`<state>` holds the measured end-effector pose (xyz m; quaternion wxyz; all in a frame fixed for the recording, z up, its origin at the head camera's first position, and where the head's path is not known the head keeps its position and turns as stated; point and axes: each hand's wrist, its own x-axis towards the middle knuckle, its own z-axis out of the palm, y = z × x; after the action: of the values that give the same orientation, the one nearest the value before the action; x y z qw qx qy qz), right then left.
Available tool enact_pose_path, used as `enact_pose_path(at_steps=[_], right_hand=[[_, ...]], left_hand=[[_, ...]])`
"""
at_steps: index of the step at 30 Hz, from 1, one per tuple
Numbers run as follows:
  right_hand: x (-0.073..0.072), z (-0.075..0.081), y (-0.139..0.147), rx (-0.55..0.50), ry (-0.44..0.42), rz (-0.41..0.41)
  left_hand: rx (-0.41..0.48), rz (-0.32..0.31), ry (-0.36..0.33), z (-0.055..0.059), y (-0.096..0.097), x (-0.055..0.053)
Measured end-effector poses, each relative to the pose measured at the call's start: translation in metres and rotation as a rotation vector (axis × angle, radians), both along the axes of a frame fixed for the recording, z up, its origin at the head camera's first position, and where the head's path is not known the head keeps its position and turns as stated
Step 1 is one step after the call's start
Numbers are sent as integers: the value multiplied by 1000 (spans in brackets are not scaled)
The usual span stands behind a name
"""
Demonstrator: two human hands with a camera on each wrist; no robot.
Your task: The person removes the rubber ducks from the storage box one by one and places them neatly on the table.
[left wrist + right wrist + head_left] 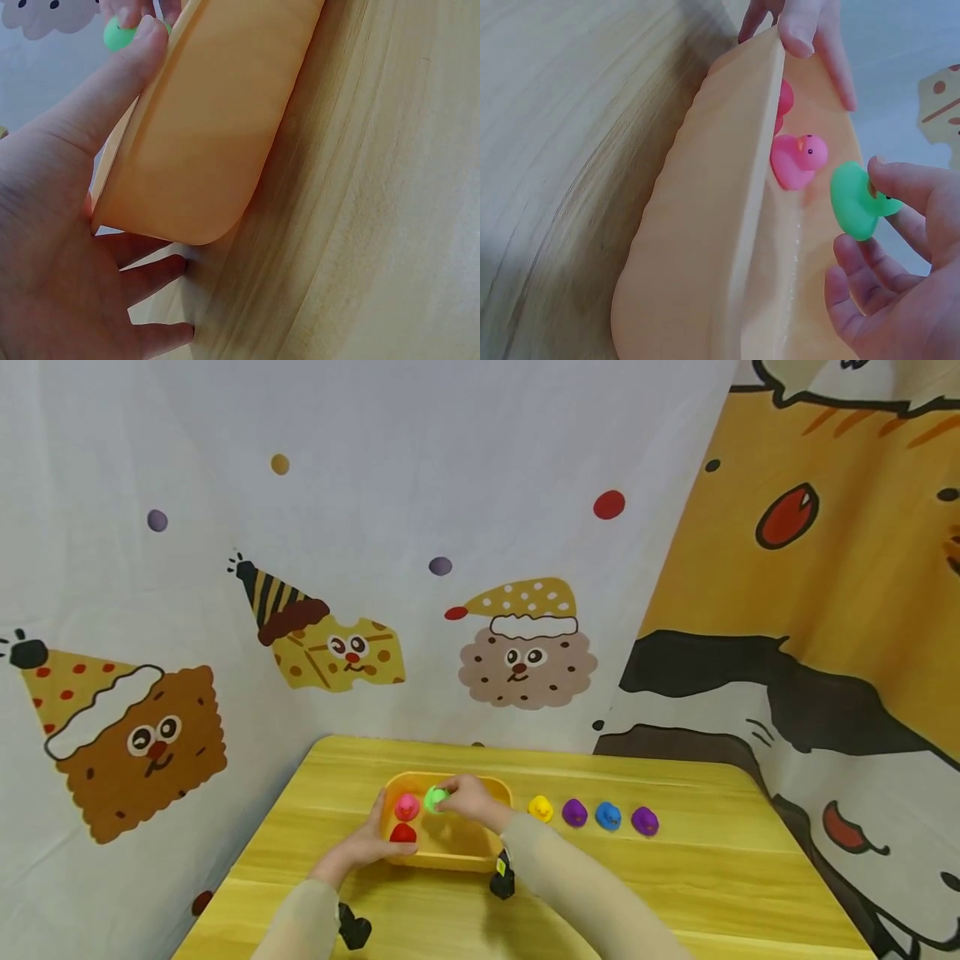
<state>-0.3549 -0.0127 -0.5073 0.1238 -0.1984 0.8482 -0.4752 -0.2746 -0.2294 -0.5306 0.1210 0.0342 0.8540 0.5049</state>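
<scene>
A yellow-orange plastic tub (457, 862) stands on the wooden table. My left hand (366, 842) holds its left end, the thumb along the near rim and the fingers spread at the outside of the short wall. Over the inside of the tub, my right hand (476, 802) pinches a green rubber duck (853, 202) between thumb and fingers. A pink rubber duck (798, 162) sits in the tub's left part. Beside it is a red duck (402, 833), partly hidden behind the near rim in the right wrist view.
Right of the tub a row of rubber ducks stands on the table (720, 877): a yellow one (540, 808), a purple one (575, 812), a blue one (608, 816) and another purple duck (645, 821). A cartoon-printed cloth (360, 510) hangs behind the table.
</scene>
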Motion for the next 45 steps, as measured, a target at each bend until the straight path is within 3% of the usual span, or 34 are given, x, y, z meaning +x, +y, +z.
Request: enact_pose_path(at_steps=[11, 22, 29, 39, 45], right_hand=[[7, 13, 20, 39, 66, -36], [10, 18, 35, 2, 32, -33], [12, 25, 48, -6, 29, -10], [12, 23, 64, 29, 62, -14], [17, 27, 74, 63, 79, -35]], left_hand=[[-26, 2, -2, -2, -1, -1], [1, 6, -11, -12, -2, -5], [-8, -16, -14, 1, -1, 2], [-35, -17, -29, 2, 0, 0], [-27, -27, 10, 1, 0, 1]])
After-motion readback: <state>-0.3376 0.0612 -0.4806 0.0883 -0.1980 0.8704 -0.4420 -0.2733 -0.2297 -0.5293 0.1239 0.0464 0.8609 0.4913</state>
